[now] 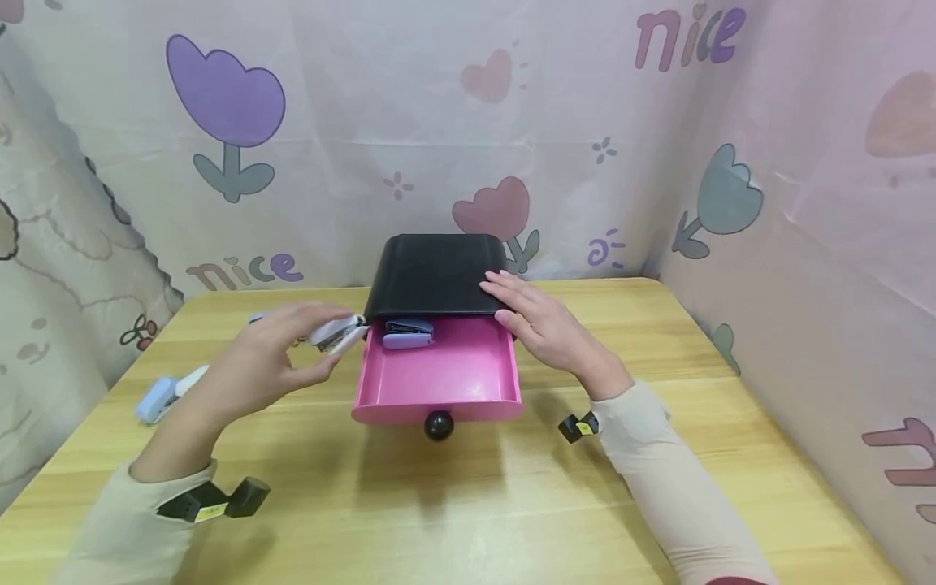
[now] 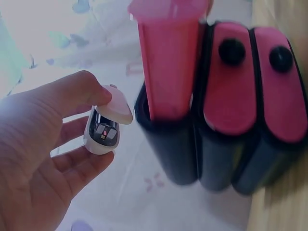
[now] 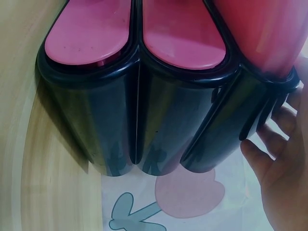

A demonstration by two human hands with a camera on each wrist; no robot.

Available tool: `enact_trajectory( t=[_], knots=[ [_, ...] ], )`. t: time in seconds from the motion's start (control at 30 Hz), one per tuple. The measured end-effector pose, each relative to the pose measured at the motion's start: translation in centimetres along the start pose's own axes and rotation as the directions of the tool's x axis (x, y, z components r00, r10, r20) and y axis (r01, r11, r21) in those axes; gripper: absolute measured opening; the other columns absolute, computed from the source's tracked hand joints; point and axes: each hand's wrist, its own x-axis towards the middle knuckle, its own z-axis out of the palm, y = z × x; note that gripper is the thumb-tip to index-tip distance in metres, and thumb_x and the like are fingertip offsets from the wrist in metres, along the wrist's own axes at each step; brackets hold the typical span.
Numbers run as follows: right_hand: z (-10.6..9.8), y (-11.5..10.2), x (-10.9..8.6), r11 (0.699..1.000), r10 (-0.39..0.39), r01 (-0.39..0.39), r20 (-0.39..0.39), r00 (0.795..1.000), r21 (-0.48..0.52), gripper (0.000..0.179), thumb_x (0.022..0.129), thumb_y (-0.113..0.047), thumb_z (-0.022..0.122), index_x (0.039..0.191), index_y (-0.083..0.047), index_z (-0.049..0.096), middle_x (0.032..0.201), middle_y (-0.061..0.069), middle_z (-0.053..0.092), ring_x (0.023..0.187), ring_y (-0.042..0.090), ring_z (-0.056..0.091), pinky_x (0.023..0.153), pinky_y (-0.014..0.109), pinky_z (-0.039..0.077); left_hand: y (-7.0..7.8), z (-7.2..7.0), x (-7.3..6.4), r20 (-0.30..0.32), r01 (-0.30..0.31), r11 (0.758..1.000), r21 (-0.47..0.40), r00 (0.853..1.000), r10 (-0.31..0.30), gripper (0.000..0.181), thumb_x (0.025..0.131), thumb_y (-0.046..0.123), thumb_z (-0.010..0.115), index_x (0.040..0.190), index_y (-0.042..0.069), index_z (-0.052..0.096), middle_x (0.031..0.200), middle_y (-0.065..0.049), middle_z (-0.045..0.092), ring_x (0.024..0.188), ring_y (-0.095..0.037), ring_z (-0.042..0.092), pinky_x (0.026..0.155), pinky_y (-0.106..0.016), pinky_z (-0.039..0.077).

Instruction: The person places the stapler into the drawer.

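In the head view my left hand point(image 1: 270, 357) pinches a small white stapler point(image 1: 336, 333) between thumb and fingers, just left of the pulled-out pink drawer point(image 1: 468, 374). The left wrist view shows the open end of this stapler point(image 2: 107, 120) turned toward the drawers. Inside the drawer, at its back left, lies a purple-blue stapler point(image 1: 408, 335). My right hand point(image 1: 537, 325) rests with extended fingers on the right edge of the black drawer cabinet point(image 1: 439, 272). From the right wrist camera, that hand's fingers point(image 3: 274, 139) lie along the cabinet's side.
Two lower pink drawers point(image 2: 231, 86) are closed beneath the pulled-out one. A light blue and white stapler point(image 1: 157, 398) lies on the wooden table point(image 1: 453, 520) at left, and a blue item point(image 1: 256, 317) shows partly behind my left hand. A printed curtain point(image 1: 351, 122) hangs behind.
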Motion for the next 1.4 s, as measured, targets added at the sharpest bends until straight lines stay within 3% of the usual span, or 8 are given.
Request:
enact_trajectory(
  t=[0.1, 0.23, 0.47, 0.63, 0.9, 1.2, 1.4],
  knots=[
    [0.4, -0.1, -0.1, 1.000, 0.000, 0.000, 0.000, 1.000, 0.009, 0.046, 0.103, -0.028, 0.048, 0.147, -0.014, 0.045, 0.155, 0.001, 0.037, 0.144, 0.023, 0.027, 0.117, 0.041, 0.024, 0.7, 0.6, 0.8, 0.029, -0.067, 0.998, -0.003, 0.997, 0.067, 0.060, 0.072, 0.008, 0.083, 0.128, 0.015, 0.063, 0.121, -0.007, 0.064, 0.102, -0.026, 0.062, 0.071, -0.041, 0.055],
    [0.5, -0.1, -0.1, 1.000, 0.004, -0.004, 0.009, 1.000, 0.008, 0.047, 0.103, -0.031, 0.048, 0.147, -0.015, 0.047, 0.154, 0.002, 0.038, 0.144, 0.024, 0.028, 0.116, 0.041, 0.025, 1.5, 1.1, 2.1, 0.110, -0.114, 0.993, -0.031, 0.987, 0.117, 0.060, 0.074, 0.012, 0.084, 0.130, 0.015, 0.062, 0.126, -0.005, 0.063, 0.113, -0.029, 0.059, 0.087, -0.050, 0.053],
    [-0.7, 0.1, 0.8, 0.999, -0.023, 0.025, 0.069, 0.997, -0.024, 0.047, 0.102, -0.035, 0.050, 0.145, -0.016, 0.049, 0.153, 0.002, 0.039, 0.143, 0.021, 0.029, 0.116, 0.042, 0.026, 2.6, 2.5, 4.3, 0.190, -0.164, 0.982, -0.096, 0.965, 0.179, 0.056, 0.076, 0.014, 0.084, 0.128, 0.014, 0.064, 0.124, -0.003, 0.063, 0.108, -0.023, 0.059, 0.086, -0.043, 0.053],
    [-1.2, 0.2, 1.1, 1.000, -0.027, 0.028, 0.092, 0.995, -0.005, 0.047, 0.100, -0.034, 0.055, 0.141, -0.012, 0.052, 0.152, 0.002, 0.041, 0.143, 0.019, 0.029, 0.116, 0.042, 0.026, 3.4, 4.1, 5.7, 0.245, -0.232, 0.967, -0.103, 0.937, 0.251, 0.052, 0.078, 0.020, 0.083, 0.126, 0.012, 0.065, 0.123, -0.005, 0.064, 0.110, -0.023, 0.060, 0.090, -0.041, 0.054],
    [-1.4, 0.4, 1.7, 0.997, -0.063, 0.068, 0.146, 0.987, -0.027, 0.049, 0.100, -0.039, 0.053, 0.144, -0.018, 0.049, 0.153, -0.001, 0.039, 0.143, 0.016, 0.029, 0.115, 0.043, 0.026, 4.7, 5.7, 7.1, 0.341, -0.291, 0.954, -0.075, 0.891, 0.299, 0.048, 0.084, 0.025, 0.078, 0.127, 0.009, 0.064, 0.123, -0.007, 0.065, 0.115, -0.025, 0.059, 0.099, -0.042, 0.048],
    [-1.3, 0.3, 2.1, 0.993, -0.097, 0.105, 0.142, 0.985, -0.047, 0.049, 0.101, -0.035, 0.053, 0.147, -0.020, 0.047, 0.154, -0.001, 0.038, 0.144, 0.016, 0.027, 0.116, 0.043, 0.026, 5.0, 6.8, 8.5, 0.357, -0.313, 0.949, -0.040, 0.882, 0.306, 0.046, 0.085, 0.025, 0.077, 0.128, 0.011, 0.066, 0.125, -0.006, 0.065, 0.119, -0.022, 0.059, 0.101, -0.040, 0.046],
    [-1.3, 0.2, 2.0, 0.994, -0.096, 0.103, 0.137, 0.986, -0.043, 0.049, 0.101, -0.034, 0.052, 0.147, -0.019, 0.047, 0.154, -0.001, 0.038, 0.144, 0.015, 0.027, 0.116, 0.043, 0.025, 5.3, 7.1, 8.7, 0.368, -0.363, 0.930, 0.054, 0.873, 0.319, 0.049, 0.086, 0.026, 0.076, 0.131, 0.011, 0.063, 0.127, -0.005, 0.065, 0.121, -0.021, 0.058, 0.098, -0.040, 0.048]
  ],
)
